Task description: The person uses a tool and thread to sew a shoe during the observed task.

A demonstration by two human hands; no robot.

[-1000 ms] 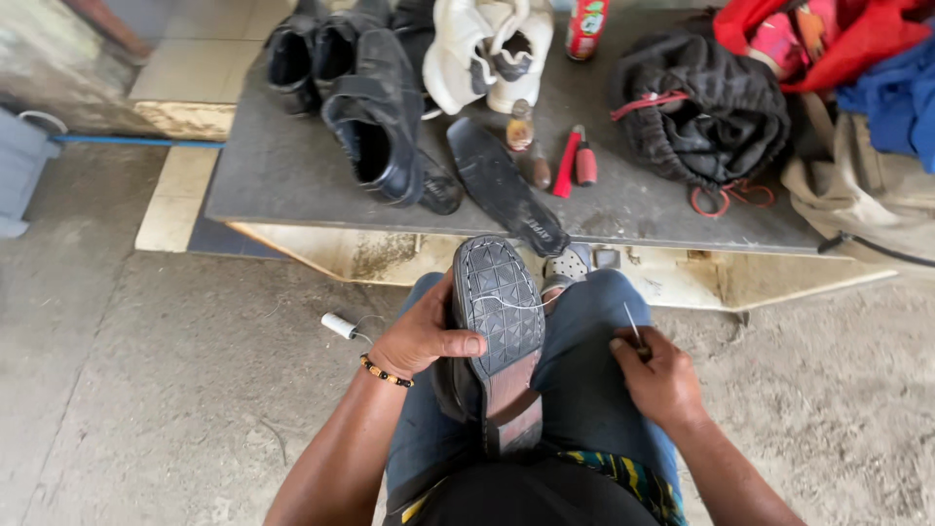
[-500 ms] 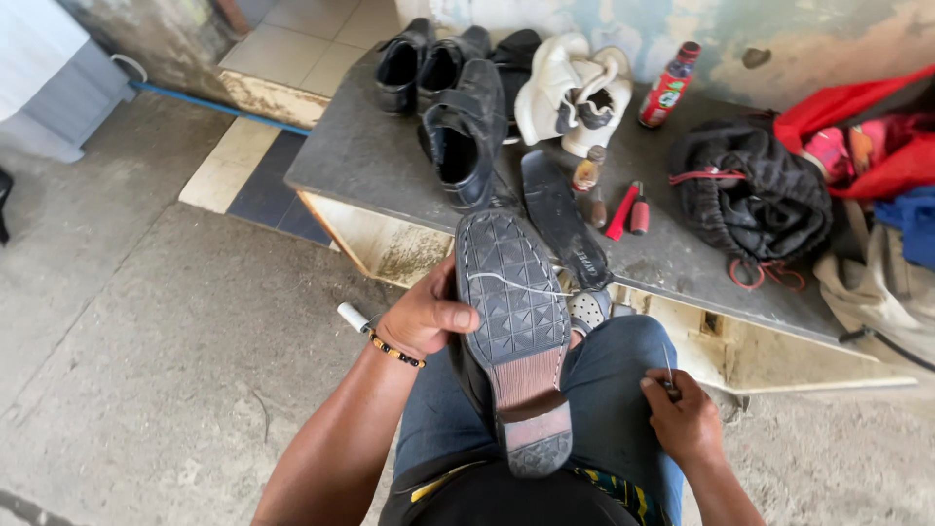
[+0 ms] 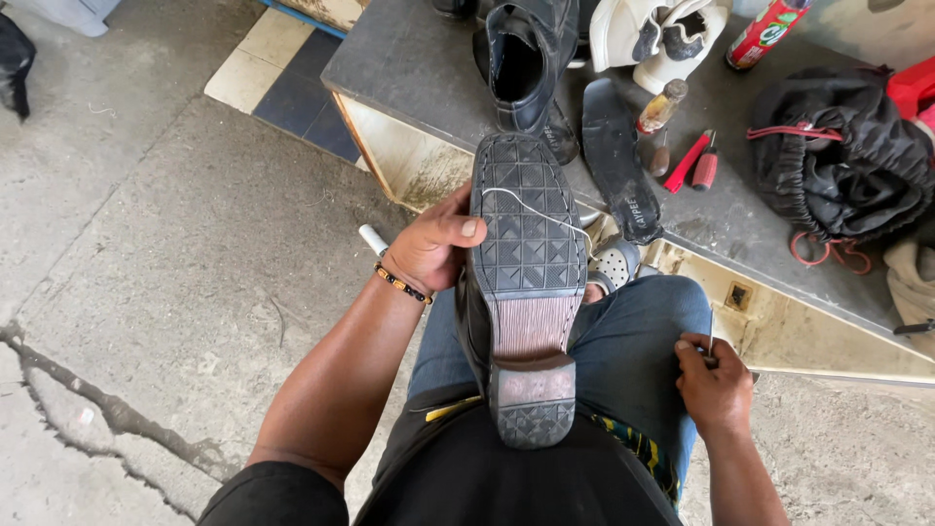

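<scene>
Black dress shoe [image 3: 526,282] sole-up on the denim lap, heel toward the body, toe toward the grey bench [image 3: 409,68]; white thread [image 3: 531,206] lying across the tread; left hand [image 3: 433,244] clasped round the shoe's edge, thumb pressed on the sole; right hand [image 3: 714,382] curled on the thigh, pinching a thin needle-like tool [image 3: 711,333] upright.

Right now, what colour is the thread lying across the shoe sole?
White thread against the black sole; the head view shows it.
</scene>
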